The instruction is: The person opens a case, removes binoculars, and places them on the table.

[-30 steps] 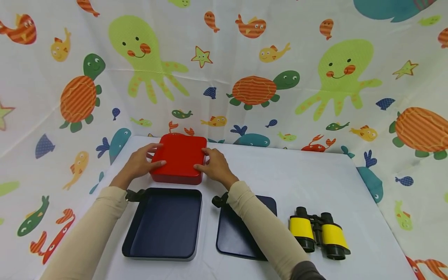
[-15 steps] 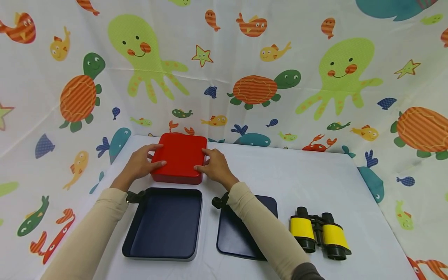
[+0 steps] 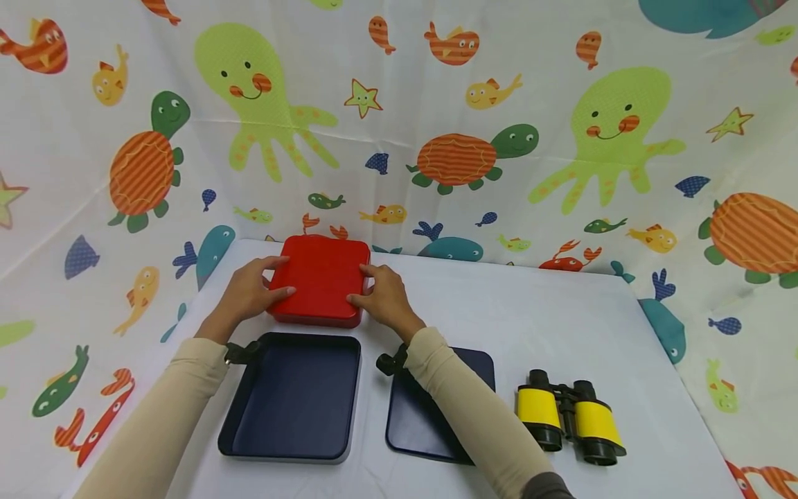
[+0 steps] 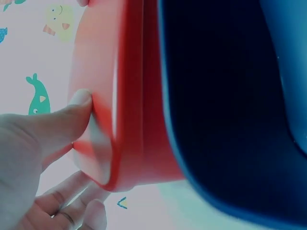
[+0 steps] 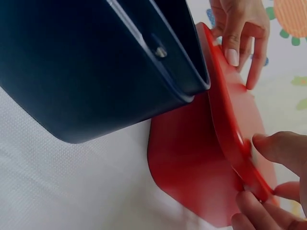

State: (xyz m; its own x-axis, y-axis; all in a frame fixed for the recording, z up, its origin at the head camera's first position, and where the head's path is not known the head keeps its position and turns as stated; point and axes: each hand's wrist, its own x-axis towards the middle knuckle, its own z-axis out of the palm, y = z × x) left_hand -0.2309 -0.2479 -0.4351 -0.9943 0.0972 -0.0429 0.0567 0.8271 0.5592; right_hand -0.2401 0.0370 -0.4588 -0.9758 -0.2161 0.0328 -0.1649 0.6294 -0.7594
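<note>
A red rectangular box (image 5: pixel 184 153) with its red lid (image 3: pixel 321 277) on top stands at the back left of the table, in the head view. My left hand (image 3: pixel 249 287) holds the lid's left edge, thumb on the upper face and fingers at the side. At the opposite edge, my right hand (image 3: pixel 385 294) pinches the lid with the thumb above and fingertips under the rim, as the right wrist view shows. In front of the red box lies an open navy box (image 3: pixel 296 395), whose inside looks bare.
A flat navy lid (image 3: pixel 424 426) lies right of the navy box, partly hidden by my right forearm. Yellow and black binoculars (image 3: pixel 539 407) rest further right. A curtain (image 3: pixel 386 76) printed with sea animals hangs behind the white table (image 3: pixel 536 312).
Both hands keep the same hold on the red lid. Only a very slight shift of the head view shows.
</note>
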